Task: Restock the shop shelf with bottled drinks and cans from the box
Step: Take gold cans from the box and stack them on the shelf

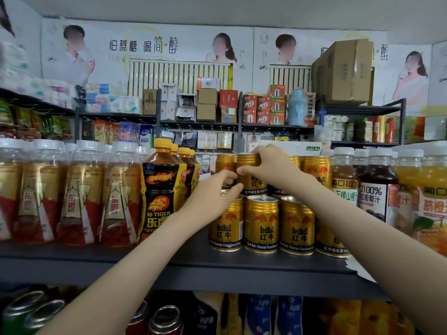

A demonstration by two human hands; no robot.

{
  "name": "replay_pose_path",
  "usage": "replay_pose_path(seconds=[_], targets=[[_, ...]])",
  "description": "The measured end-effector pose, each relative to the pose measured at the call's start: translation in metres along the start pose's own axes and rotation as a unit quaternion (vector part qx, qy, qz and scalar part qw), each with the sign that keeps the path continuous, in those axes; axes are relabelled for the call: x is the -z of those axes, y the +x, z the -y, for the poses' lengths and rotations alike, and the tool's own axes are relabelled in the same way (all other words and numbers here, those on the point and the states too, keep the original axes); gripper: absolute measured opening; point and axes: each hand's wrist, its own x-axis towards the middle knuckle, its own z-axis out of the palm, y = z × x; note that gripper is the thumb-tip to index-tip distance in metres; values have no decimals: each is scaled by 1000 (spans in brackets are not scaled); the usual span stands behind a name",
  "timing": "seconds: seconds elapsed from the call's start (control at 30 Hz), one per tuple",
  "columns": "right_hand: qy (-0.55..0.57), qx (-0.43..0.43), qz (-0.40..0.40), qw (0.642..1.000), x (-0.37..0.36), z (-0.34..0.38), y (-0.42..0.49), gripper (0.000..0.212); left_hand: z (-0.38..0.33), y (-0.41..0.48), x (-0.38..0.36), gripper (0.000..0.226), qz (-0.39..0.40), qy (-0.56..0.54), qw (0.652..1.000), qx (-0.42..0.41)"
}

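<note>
The right hand [269, 165] grips a gold can [252, 182] in the upper tier on the shelf [193, 269]. Its fingers [257, 151] are curled over the rim and the thumb presses the can's left side. The can stands upright, its long axis vertical, on the tops of the lower row of cans [261, 222], about midway along the shelf's front edge, between the Hi-Tiger bottles [162, 189] and the juice bottles [377, 189]. The left hand [212, 193] is just left of it and lower, with its fingers bent at the seam between the two tiers, below a second upper can [225, 163]. Whether they hold anything cannot be told. The right hand is the nearer one and has the can, so seating it squarely likely depends on lowering it straight down, with the left hand steadying its base. The box is not in view.
</note>
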Motion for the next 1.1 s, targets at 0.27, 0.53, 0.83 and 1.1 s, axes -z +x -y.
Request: replay_pose_path(seconds=[0.27, 0.53, 0.83, 1.1], targets=[[-49, 96, 96, 990, 15, -10, -8, 73, 14, -29, -12, 57, 16, 105, 985, -134], [-181, 86, 15, 980, 7, -11, -10, 68, 16, -30, -8, 66, 30, 162, 974, -156], [-200, 112, 18, 973, 5, -14, -23, 94, 21, -31, -11, 55, -21, 270, 926, -263], [-133, 59, -9, 989, 6, -8, -39, 82, 24, -30, -12, 56, -12, 240, 935, -262]])
